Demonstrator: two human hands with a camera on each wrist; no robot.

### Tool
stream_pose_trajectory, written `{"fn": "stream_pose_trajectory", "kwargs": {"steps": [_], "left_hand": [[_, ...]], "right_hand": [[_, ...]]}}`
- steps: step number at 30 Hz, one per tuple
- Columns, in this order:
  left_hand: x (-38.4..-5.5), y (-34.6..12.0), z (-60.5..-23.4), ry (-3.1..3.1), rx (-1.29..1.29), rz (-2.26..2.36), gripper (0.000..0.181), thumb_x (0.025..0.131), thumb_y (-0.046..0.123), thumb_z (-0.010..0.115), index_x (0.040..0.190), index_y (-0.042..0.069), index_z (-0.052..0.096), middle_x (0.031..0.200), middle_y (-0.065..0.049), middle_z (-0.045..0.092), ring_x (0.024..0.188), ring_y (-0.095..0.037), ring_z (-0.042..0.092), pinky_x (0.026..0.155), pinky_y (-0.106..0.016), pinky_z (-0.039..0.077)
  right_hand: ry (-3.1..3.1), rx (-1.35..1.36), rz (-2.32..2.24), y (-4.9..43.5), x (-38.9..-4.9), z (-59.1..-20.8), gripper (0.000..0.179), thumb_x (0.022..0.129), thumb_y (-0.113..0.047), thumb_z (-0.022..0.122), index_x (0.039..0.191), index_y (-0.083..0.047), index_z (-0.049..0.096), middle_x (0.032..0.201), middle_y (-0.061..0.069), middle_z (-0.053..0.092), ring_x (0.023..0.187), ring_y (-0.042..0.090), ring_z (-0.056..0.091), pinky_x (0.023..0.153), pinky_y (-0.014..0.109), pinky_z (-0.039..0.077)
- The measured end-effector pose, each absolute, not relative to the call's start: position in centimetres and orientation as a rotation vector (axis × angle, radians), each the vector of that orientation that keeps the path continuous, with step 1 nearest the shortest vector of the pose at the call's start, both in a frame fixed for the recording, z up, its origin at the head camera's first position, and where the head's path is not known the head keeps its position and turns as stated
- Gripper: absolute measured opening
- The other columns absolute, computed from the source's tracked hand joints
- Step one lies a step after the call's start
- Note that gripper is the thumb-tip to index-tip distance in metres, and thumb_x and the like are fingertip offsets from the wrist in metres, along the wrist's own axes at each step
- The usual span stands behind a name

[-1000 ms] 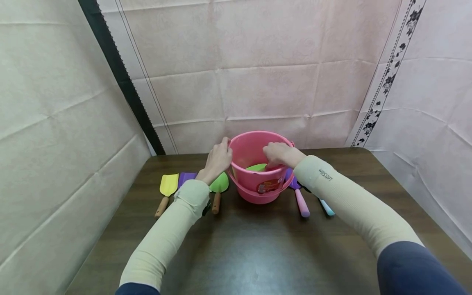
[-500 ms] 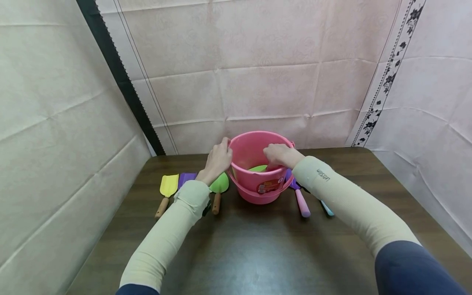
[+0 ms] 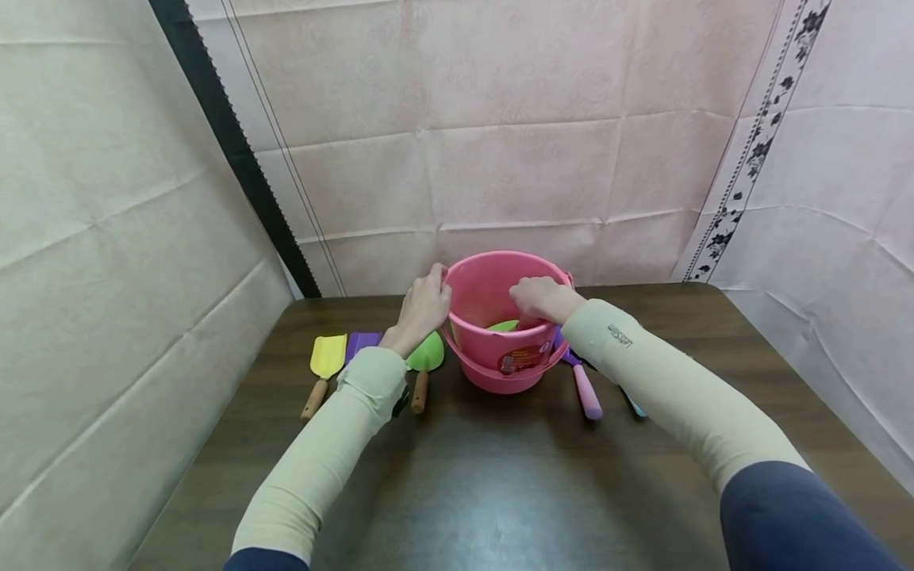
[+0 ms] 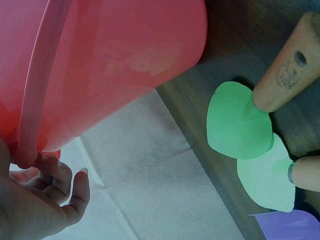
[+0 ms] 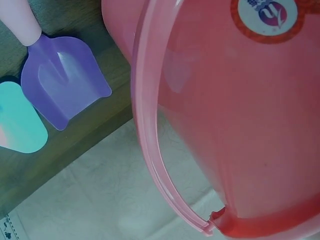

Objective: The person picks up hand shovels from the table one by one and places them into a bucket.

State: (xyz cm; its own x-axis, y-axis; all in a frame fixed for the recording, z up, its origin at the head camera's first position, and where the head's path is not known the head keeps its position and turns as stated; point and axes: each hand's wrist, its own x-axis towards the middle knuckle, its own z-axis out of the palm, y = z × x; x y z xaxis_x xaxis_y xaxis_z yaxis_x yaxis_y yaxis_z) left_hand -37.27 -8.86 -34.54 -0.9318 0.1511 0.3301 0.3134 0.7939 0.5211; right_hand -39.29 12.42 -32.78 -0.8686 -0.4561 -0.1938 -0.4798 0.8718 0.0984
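A pink bucket [image 3: 480, 342] stands upright on the table, its handle [image 4: 42, 70] hanging down the near side. My left hand [image 3: 423, 308] grips the left rim, close to where the handle joins. My right hand [image 3: 544, 298] reaches over the near right rim into the bucket. Its fingers are hidden from the head view by the bucket wall, and the right wrist view does not show them. A light green thing [image 3: 504, 325] shows partly inside, beside that hand; whether the fingers hold it cannot be seen.
Left of the bucket lie a yellow shovel [image 3: 328, 357], a purple blade [image 3: 362, 341] and a green trowel [image 3: 426, 353] with wooden handle. To the right are a purple shovel [image 5: 65, 80] with pink handle and a turquoise tool [image 5: 20, 117]. Cloth walls [image 3: 514, 174] border the table.
My right forearm has shifted slightly left and turned a little. Less of the green thing shows in the bucket than a second ago. The left hand keeps its place on the rim.
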Motion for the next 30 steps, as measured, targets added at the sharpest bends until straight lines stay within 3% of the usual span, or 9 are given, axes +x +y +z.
{"fn": "stream_pose_trajectory", "kwargs": {"steps": [11,30], "left_hand": [[-37.49,-8.8,-34.29,-2.711,-0.363,-0.863,0.033,0.1,0.016,0.042,0.131,0.008,0.047,0.104,-0.014,0.066,0.08,-0.024,0.063,0.07,-0.038,0.051],[-37.3,-8.87,-34.64,-2.719,-0.352,-0.867,0.033,0.099,0.016,0.042,0.131,0.008,0.047,0.105,-0.015,0.066,0.079,-0.026,0.063,0.067,-0.037,0.05]], "right_hand": [[2.899,-0.668,0.228,12.5,-39.07,-32.48,0.038,0.073,-0.02,0.08,0.105,-0.009,0.062,0.093,0.009,0.064,0.082,0.023,0.061,0.081,0.037,0.056],[2.869,-0.728,0.374,12.37,-38.97,-32.68,0.032,0.076,-0.02,0.077,0.103,-0.009,0.062,0.092,0.009,0.065,0.082,0.023,0.06,0.082,0.038,0.055]]}}
